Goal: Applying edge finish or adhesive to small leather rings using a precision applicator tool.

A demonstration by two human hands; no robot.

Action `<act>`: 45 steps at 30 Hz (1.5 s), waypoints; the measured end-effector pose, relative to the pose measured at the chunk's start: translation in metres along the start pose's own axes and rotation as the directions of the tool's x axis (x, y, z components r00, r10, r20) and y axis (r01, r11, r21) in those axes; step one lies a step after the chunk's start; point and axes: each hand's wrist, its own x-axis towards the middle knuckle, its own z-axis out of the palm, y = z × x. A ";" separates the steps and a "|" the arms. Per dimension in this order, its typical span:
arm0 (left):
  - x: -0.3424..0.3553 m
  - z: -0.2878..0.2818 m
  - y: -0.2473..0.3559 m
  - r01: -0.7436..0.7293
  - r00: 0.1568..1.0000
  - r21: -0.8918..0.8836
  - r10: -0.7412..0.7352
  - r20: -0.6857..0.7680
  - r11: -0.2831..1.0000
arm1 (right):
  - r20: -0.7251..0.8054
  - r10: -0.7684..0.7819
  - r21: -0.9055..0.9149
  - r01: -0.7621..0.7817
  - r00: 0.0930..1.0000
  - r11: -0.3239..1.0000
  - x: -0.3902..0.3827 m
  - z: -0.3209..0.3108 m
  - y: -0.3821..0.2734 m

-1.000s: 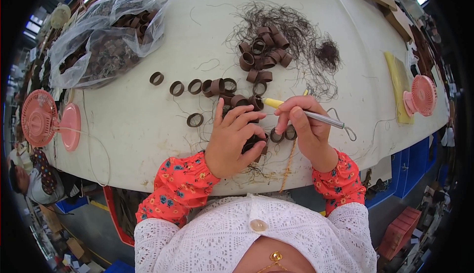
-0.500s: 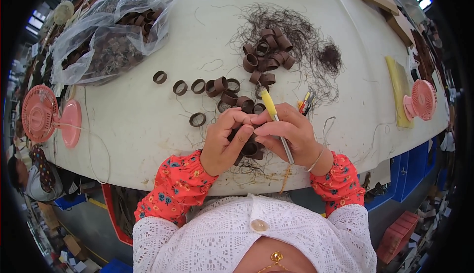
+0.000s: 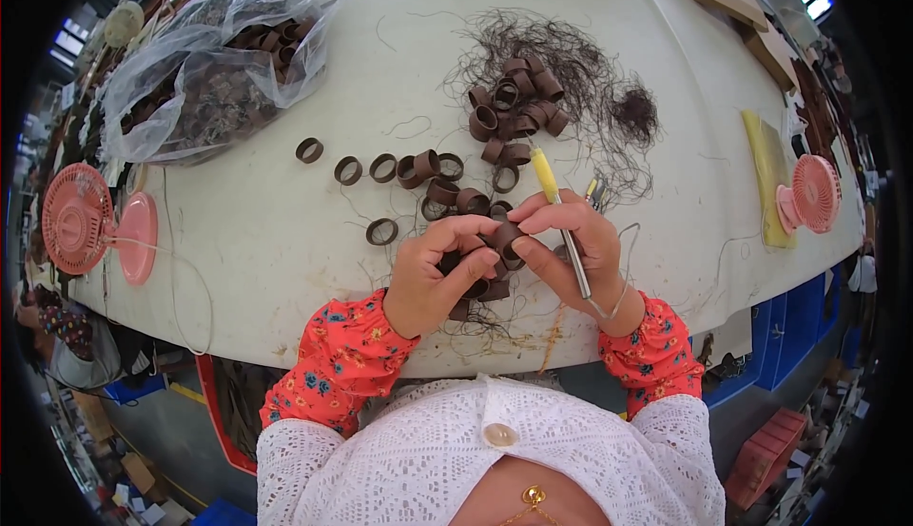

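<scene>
My left hand (image 3: 437, 262) is closed, its fingertips pinching the left side of a brown ring-shaped strap loop (image 3: 507, 235). Against the loop's right side press the fingertips of my right hand (image 3: 582, 245). That same hand also grips a slim pen-like tool (image 3: 545, 172) with a yellow upper part and silver lower end, tilted across the fingers. Under both hands sits a small pile of similar brown loops (image 3: 483, 289), partly covered. Farther off, more loops (image 3: 425, 163) lie in a loose row and a larger heap (image 3: 521, 98) rests among loose dark threads (image 3: 571, 46).
A clear plastic bag (image 3: 214, 79) full of brown loops stands at the far left. Pink fans (image 3: 78, 219) (image 3: 815, 193) flank the pale table (image 3: 285, 212), the right one beside a yellow packet (image 3: 767, 174). A small pen-like item (image 3: 595, 189) lies beyond my right hand.
My right hand has shifted slightly right and turned, tilting the tool outward. The loop between my fingertips now shows more plainly. My left hand has hardly moved.
</scene>
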 end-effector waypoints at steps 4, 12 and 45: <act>0.001 -0.001 -0.005 -0.056 0.990 0.184 0.079 -0.115 0.981 | -0.007 -0.008 -0.031 0.007 1.000 1.000 0.001 0.002 -0.003; 0.006 -0.006 0.001 -0.334 0.889 0.678 0.459 -0.005 0.655 | 0.103 -0.194 -0.219 0.213 0.975 0.952 0.001 0.001 -0.001; -0.002 -0.009 -0.011 -0.082 0.993 0.056 0.077 0.089 0.995 | 0.214 0.279 0.669 -0.348 0.936 0.656 -0.008 -0.011 0.001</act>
